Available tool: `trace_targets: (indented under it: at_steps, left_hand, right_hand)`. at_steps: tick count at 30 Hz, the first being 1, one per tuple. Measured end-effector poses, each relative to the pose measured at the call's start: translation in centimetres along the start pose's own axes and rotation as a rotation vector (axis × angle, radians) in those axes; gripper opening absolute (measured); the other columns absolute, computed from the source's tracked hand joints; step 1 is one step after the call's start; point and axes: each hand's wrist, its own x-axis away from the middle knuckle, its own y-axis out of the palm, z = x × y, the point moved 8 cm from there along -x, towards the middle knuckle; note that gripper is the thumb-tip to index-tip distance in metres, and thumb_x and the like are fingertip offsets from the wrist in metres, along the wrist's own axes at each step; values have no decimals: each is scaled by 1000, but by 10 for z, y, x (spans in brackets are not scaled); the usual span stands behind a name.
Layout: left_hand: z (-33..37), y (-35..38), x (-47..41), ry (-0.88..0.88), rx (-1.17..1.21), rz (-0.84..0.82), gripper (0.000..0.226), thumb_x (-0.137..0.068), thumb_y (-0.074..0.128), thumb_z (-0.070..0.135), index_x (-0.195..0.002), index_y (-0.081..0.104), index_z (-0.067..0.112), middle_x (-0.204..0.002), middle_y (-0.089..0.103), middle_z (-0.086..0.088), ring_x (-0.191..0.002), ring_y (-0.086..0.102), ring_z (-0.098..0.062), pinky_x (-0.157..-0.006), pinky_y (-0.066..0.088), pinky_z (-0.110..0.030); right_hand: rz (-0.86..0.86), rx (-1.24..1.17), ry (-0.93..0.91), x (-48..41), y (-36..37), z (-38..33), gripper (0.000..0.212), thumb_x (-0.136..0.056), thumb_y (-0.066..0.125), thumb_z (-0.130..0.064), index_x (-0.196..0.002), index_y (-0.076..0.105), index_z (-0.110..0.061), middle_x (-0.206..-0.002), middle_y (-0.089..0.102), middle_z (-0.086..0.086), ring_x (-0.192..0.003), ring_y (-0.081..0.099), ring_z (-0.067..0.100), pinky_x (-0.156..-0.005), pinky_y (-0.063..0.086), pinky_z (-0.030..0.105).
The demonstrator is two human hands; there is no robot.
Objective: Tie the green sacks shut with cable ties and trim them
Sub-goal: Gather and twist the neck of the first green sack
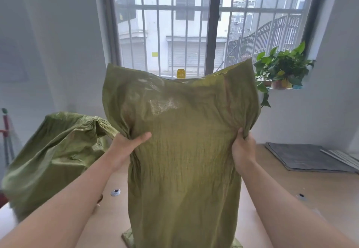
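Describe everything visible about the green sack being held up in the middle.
The green sack is a woven, plastic-looking bag, olive green, creased with fine vertical wrinkles and glossy where window light hits it. It stands upright on the light wooden table, its folded bottom corners showing at the frame's lower edge. Its top is open and untied, flaring wide above the grip. The left hand and right hand pinch its two sides, gathering fabric into pleats. No cable tie is visible on it.
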Motion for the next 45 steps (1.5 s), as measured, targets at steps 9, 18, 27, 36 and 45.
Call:
trace_targets:
  at_steps: [9,18,27,36,45]
  left_hand:
    - [3,18,6,65,-194,-14,50,-106,54,36,-152,47,19,-131,57,11,-129,52,-14,-106,38,-29]
    - [1,25,1,42,-308,20,42,-110,44,32,-144,54,9,-107,63,4,-87,56,-8,-78,43,-23]
    - [4,46,5,17,-266,-63,49,-111,42,33,-156,40,16,-137,49,10,-132,43,-10,-105,29,-23]
    - [-7,59,5,-56,-293,-248,56,-85,82,41,-134,58,28,-122,68,17,-115,62,-2,-96,44,-19]
    - [-14,66,7,-69,-300,-239,41,-101,66,34,-140,54,30,-124,63,15,-119,57,-10,-103,39,-25]
  right_hand:
    - [-91,-55,-40,12,12,-3,42,-110,32,-41,-142,48,-20,-137,59,2,-129,55,22,-115,41,49]
    - [-260,-93,-18,18,21,0,102,-81,72,-69,-159,21,-27,-158,38,-7,-144,40,18,-122,34,46]
    - [-262,4,-50,11,29,3,31,-101,64,-25,-131,57,-22,-120,67,-6,-117,63,21,-103,49,40]
    - [-342,54,21,15,41,7,17,-107,53,-28,-113,67,-22,-106,72,-5,-100,67,15,-96,53,39]
    - [-431,56,41,26,53,2,22,-111,39,-27,-114,60,-32,-110,68,-10,-104,63,10,-95,50,35]
